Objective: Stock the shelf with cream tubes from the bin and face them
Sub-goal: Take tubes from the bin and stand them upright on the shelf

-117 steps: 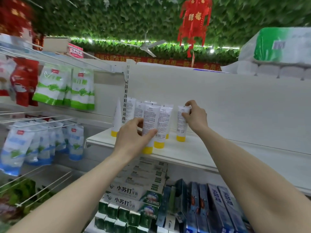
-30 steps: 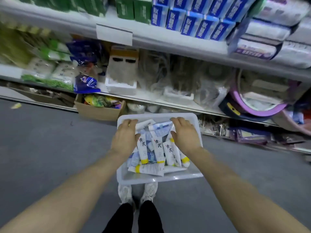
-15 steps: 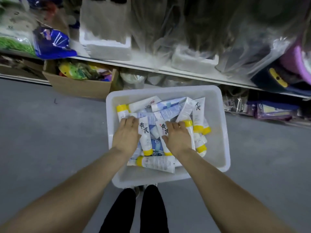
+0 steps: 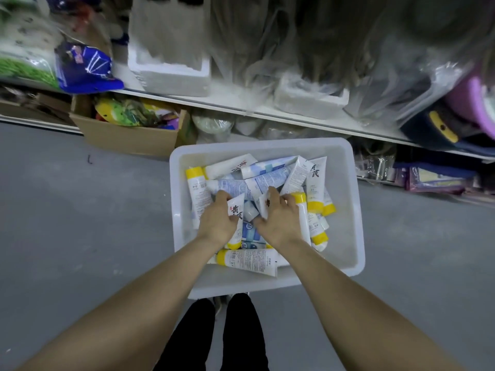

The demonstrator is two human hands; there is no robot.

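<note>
One white bin [image 4: 351, 210] on the floor held over a dozen cream tubes [image 4: 316, 180] (exact count unclear). Two hands reached in: left hand [image 4: 218, 223] and right hand [image 4: 280, 220] each curled around a tube at the bin's centre.

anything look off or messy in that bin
Nothing looks damaged or spilled. The tubes lie jumbled in the bin, crossing at all angles, with several blue and white ones mixed among the yellow-capped ones. Both the left hand and the right hand are in the pile.
</note>
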